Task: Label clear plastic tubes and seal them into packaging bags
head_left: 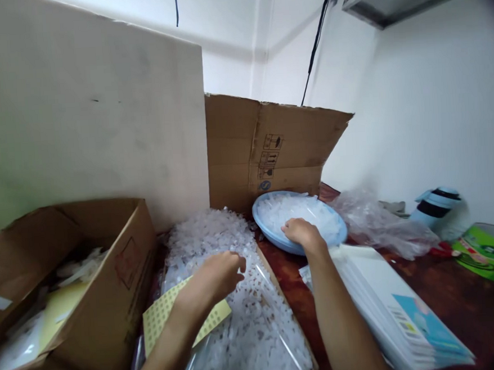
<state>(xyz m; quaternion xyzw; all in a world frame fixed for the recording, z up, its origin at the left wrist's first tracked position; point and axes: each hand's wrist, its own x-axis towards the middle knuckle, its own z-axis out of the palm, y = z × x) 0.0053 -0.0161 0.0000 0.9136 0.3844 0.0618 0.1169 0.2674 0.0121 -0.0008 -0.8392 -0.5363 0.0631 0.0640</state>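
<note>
The left hand hovers with curled fingers over a heap of small translucent white plastic pieces lying on clear plastic film, just above a yellow dotted paper sheet; whether the fingers pinch a piece cannot be told. The right hand rests in a round pale blue plastic bowl filled with the same white pieces, fingers bent down into them, grip hidden. The bowl stands on the dark brown wooden surface, beside a stack of flat white packets and before an upright brown cardboard flap. An open brown cardboard box sits left.
</note>
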